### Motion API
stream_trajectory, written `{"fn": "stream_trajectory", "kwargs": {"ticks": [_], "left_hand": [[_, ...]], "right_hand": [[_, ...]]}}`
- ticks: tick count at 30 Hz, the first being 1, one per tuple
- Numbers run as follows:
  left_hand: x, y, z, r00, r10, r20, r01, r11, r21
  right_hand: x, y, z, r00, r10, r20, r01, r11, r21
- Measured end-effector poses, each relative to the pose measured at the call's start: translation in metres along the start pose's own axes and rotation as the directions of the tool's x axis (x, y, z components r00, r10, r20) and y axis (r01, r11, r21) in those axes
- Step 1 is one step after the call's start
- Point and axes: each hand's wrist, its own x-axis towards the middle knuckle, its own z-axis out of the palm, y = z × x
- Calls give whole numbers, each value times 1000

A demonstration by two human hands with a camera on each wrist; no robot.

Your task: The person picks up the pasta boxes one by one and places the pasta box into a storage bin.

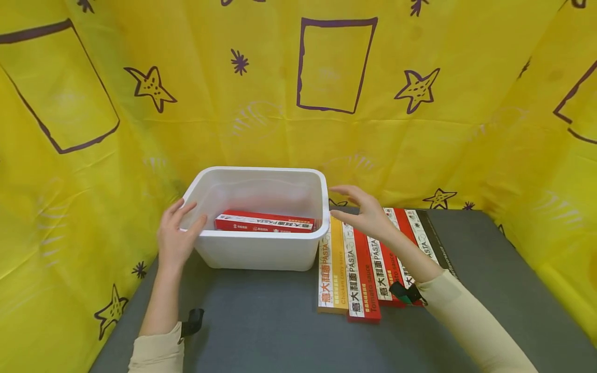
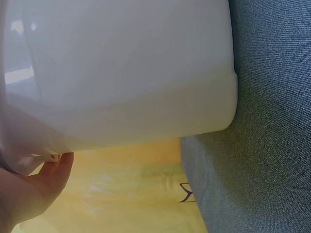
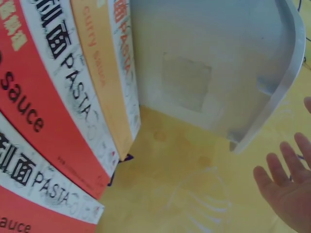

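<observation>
A white plastic bin (image 1: 256, 251) stands on the grey table, with red and white pasta boxes (image 1: 263, 221) lying inside. My left hand (image 1: 176, 235) holds the bin's left rim; in the left wrist view its fingers (image 2: 57, 174) curl up under the rim's edge. Just off the right rim, my right hand (image 1: 370, 212) hovers with fingers spread and nothing in it. The right wrist view shows a gap between those fingers (image 3: 277, 170) and the bin. Below my right forearm lie a yellow chicken curry pasta box (image 1: 333, 269) and a red tomato sauce pasta box (image 1: 368, 290).
Further right, more red pasta boxes (image 1: 384, 280) and a dark box (image 1: 436, 233) lie side by side, partly hidden by my forearm. Yellow patterned cloth (image 1: 261, 129) rises behind and beside the grey tabletop (image 1: 261, 321).
</observation>
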Motion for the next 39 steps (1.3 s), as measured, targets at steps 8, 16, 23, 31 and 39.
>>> {"fn": "stream_trajectory", "kwargs": {"ticks": [8, 16, 23, 31, 39], "left_hand": [[0, 1, 1, 1000, -18, 4, 18, 1000, 2], [-1, -1, 2, 1000, -14, 3, 14, 1000, 5], [-2, 0, 2, 1000, -13, 7, 13, 1000, 2], [-3, 1, 0, 1000, -18, 3, 18, 1000, -4], [-3, 3, 0, 1000, -17, 4, 17, 1000, -3]], "right_hand": [[-24, 16, -5, 996, 88, 2, -88, 990, 113], [-57, 28, -11, 985, 171, -4, -169, 980, 104], [-94, 44, -18, 966, 256, -25, -254, 965, 71], [-139, 58, -32, 940, 329, -94, -326, 944, 47], [-173, 71, -47, 918, 358, -170, -360, 933, 22]]}}
